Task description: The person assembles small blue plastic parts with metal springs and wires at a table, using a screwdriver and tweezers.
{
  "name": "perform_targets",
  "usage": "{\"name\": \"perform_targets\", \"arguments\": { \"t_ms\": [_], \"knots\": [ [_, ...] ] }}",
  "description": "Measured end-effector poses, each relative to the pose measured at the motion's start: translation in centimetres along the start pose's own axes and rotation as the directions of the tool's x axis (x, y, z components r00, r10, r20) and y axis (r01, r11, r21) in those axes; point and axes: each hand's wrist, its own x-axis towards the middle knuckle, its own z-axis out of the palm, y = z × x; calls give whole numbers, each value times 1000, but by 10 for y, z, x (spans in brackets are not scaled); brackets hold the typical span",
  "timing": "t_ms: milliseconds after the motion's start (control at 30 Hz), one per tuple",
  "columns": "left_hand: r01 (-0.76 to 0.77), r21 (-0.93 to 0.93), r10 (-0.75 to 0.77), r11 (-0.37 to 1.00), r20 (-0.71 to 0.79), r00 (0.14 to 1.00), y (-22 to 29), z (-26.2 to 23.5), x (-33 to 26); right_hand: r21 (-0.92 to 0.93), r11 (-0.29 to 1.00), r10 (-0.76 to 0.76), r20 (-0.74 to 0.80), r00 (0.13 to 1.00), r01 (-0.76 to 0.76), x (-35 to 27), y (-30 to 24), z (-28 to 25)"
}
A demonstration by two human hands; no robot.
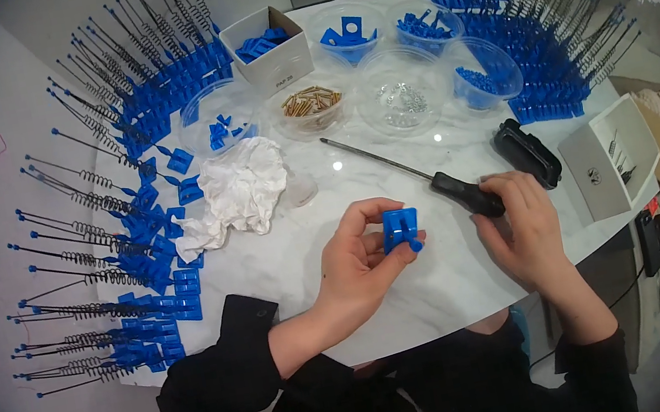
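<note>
Presently pinching one blue plastic bracket (398,230) in the left hand (354,268) above the tabletop (460,293), and clasping one black-handled screwdriver (452,188) by its end in the right hand (524,229). With six clear plastic bowls (408,123) and two white boxes (257,69) farther out, dark lettering (285,83) on one.

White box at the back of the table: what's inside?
A loose pile of blue plastic pieces shows at the open top of the white box. Upper pieces and the box's sides cover everything lower, so the bottom and anything beneath can't be seen.
</note>
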Motion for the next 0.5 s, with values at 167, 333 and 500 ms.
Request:
{"name": "perform_targets", "arguments": {
  "t_ms": [167, 333, 500],
  "knots": [
    [16, -148, -37, 989, -139, 990, -2, -1, 0, 303, 952, -57, 76, 995, 31, 29, -27, -5],
    [-30, -125, 10, 992, -161, 987, -9, -4, 0, 456, 858, -343, 171, 924, 235, 54, -33, 13],
    [-27, -154, 4, 988, -149, 989, -9, -4, 2, 642, 766, -241, 242, 940, 32, 72, -26, 23]
  ]
}}
